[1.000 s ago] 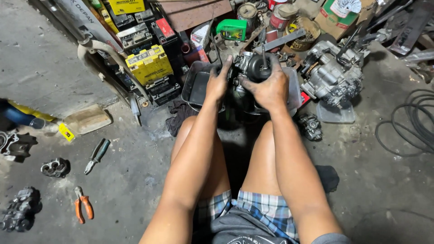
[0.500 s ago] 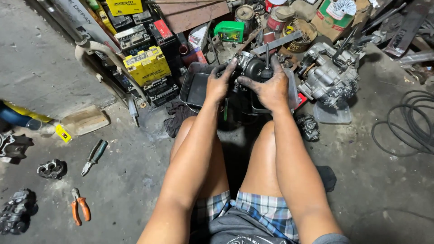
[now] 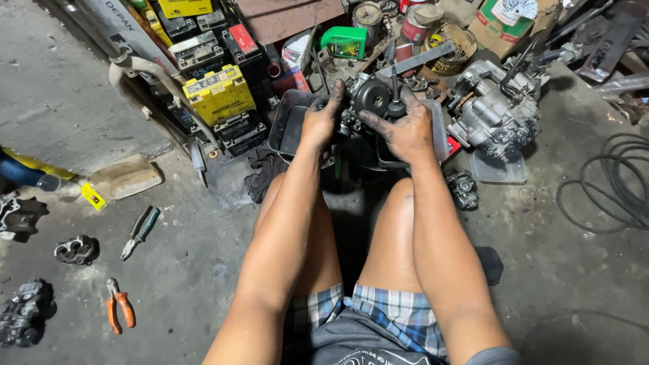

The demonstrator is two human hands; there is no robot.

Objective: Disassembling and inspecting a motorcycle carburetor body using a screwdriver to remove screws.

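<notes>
I sit on a concrete floor with both arms stretched forward between my knees. A dark, greasy engine part [image 3: 368,98] with a round black cover is held up above a metal tray [image 3: 287,118]. My left hand [image 3: 319,122] grips its left side, fingers curled over the top. My right hand [image 3: 405,130], smeared with grease, clasps its right side, and a thin shaft sticks up just above that hand. The underside of the part is hidden by my hands.
Yellow and black batteries [image 3: 216,91] are stacked at the left rear. A grey engine block [image 3: 497,111] stands to the right, a coiled cable [image 3: 612,182] beyond it. Orange pliers [image 3: 118,307], green-handled pliers [image 3: 142,230] and small metal parts [image 3: 76,249] lie at left.
The view has shifted a little, so the floor tools sit lower left. Both hands keep their hold on the engine part and have turned it slightly.
</notes>
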